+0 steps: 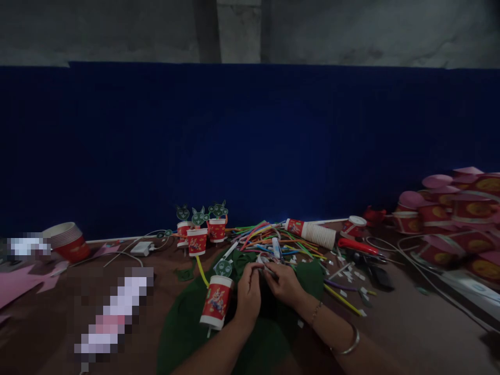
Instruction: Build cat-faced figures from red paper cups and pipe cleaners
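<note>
My left hand (249, 291) and my right hand (284, 282) meet above green material (185, 317), fingers pinched around something small that I cannot make out. Left of my left hand, a red paper cup (217, 303) with a green animal face (223, 267) leans at a tilt, a yellow strip (202, 271) beside it. Three similar cups with animal faces stand behind, one being the front red cup (197, 241). Beyond my fingers lies a pile of coloured pipe cleaners (253, 238).
Stacked paper cups (319, 235) lie behind the pile. Red-handled pliers (361, 247), paper scraps and cables are at right, near heaped red-and-pink cup pieces (433, 216). At left are a large cup stack (70, 245), a white charger (142, 249) and pink paper (17, 284). A blue panel (250, 140) stands behind.
</note>
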Demonstrator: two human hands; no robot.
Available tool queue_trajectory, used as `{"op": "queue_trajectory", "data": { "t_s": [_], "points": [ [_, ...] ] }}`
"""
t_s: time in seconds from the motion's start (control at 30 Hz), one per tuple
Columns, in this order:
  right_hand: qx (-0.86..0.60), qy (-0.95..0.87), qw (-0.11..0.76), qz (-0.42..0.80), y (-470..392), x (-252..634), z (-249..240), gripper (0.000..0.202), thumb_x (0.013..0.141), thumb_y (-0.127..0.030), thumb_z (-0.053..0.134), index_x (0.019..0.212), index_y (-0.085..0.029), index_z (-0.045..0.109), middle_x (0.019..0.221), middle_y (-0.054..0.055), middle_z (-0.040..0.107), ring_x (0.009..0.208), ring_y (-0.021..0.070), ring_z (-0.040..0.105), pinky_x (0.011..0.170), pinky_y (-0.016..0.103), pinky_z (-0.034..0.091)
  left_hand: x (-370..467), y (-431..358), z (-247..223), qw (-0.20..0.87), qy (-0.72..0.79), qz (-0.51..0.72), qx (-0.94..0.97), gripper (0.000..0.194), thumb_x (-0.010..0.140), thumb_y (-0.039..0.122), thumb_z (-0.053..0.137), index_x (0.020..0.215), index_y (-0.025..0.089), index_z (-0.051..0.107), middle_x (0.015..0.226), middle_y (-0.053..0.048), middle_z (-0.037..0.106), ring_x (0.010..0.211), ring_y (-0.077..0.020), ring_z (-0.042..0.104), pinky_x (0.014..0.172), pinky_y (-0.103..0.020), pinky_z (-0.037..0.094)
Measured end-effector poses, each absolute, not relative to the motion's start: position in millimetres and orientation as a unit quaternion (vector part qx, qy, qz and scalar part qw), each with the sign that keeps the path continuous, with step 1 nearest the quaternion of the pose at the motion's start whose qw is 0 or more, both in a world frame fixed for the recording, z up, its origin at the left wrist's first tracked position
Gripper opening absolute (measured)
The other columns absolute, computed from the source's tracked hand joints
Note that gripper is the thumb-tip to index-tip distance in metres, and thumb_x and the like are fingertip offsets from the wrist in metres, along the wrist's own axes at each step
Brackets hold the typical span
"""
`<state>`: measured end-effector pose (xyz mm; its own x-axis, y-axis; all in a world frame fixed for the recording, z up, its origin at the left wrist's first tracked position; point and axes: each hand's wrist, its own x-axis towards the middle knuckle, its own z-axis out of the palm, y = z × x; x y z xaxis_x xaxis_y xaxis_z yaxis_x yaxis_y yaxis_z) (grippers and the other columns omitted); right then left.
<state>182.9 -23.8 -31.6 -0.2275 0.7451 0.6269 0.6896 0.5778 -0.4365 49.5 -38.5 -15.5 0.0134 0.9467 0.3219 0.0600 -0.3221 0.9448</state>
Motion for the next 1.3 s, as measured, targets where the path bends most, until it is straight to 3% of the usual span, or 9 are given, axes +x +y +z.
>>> {"op": "queue_trajectory", "data": {
  "t_s": [0.23,0.4,0.57,0.73,1.03,1.3],
  "points": [
    [-0.458,-0.779,0.429,0.025,-23.2,181.9,-31.2,0.021,0.084,-0.024,0.045,0.093,-0.018,0.063,0.083,0.009,0.07,0.073,0.0187,0.065,0.068,0.028,0.049,48.1,-35.7,-21.7,0.393,0.439,0.567,0.575,0.019,0.084,0.031,0.042,0.083,0.019,0.057,0.076,-0.002,0.059,0.073,-0.0167,0.055,0.071,-0.029,0.044],
    [-0.448,-0.786,0.426,0.021,-25.5,181.6,-28.6,0.02,0.081,-0.023,0.047,0.093,-0.019,0.063,0.08,0.007,0.069,0.071,0.0174,0.064,0.067,0.026,0.048,48.3,-36.5,-20.9,0.385,0.451,0.574,0.565,0.018,0.081,0.032,0.048,0.089,0.018,0.056,0.082,-0.002,0.06,0.079,-0.017,0.057,0.074,-0.029,0.044],
    [-0.446,-0.799,0.403,0.004,-28.9,183.3,-25.4,0.018,0.078,-0.021,0.047,0.087,-0.019,0.063,0.066,0.004,0.065,0.061,0.016,0.06,0.062,0.025,0.045,50.3,-37.9,-17.1,0.397,0.455,0.541,0.586,0.02,0.076,0.033,0.054,0.088,0.017,0.056,0.074,-0.001,0.06,0.071,-0.0164,0.056,0.065,-0.027,0.044],
    [-0.447,-0.796,0.407,-0.013,-29.4,184.1,-24.3,0.022,0.079,-0.019,0.045,0.091,-0.02,0.063,0.071,0.005,0.066,0.063,0.0165,0.059,0.063,0.026,0.044,51.3,-36.2,-18.0,0.396,0.461,0.553,0.57,0.016,0.074,0.03,0.056,0.083,0.017,0.056,0.069,0.0,0.06,0.068,-0.0162,0.057,0.063,-0.026,0.044],
    [-0.465,-0.79,0.398,-0.027,-27.9,184.4,-25.2,0.023,0.078,-0.021,0.046,0.093,-0.019,0.063,0.071,0.006,0.067,0.063,0.0177,0.059,0.064,0.028,0.043,51.5,-38.7,-13.3,0.378,0.451,0.552,0.591,0.011,0.076,0.029,0.052,0.077,0.018,0.055,0.07,0.0,0.058,0.068,-0.0162,0.055,0.067,-0.027,0.045],
    [-0.458,-0.796,0.393,-0.037,-28.5,184.1,-23.8,0.022,0.08,-0.021,0.046,0.093,-0.018,0.062,0.068,0.005,0.066,0.059,0.0166,0.057,0.062,0.027,0.039,49.2,-39.5,-17.0,0.365,0.466,0.559,0.581,0.02,0.072,0.026,0.055,0.09,0.017,0.059,0.073,-0.001,0.058,0.069,-0.0167,0.055,0.069,-0.029,0.045]
  ]
}}
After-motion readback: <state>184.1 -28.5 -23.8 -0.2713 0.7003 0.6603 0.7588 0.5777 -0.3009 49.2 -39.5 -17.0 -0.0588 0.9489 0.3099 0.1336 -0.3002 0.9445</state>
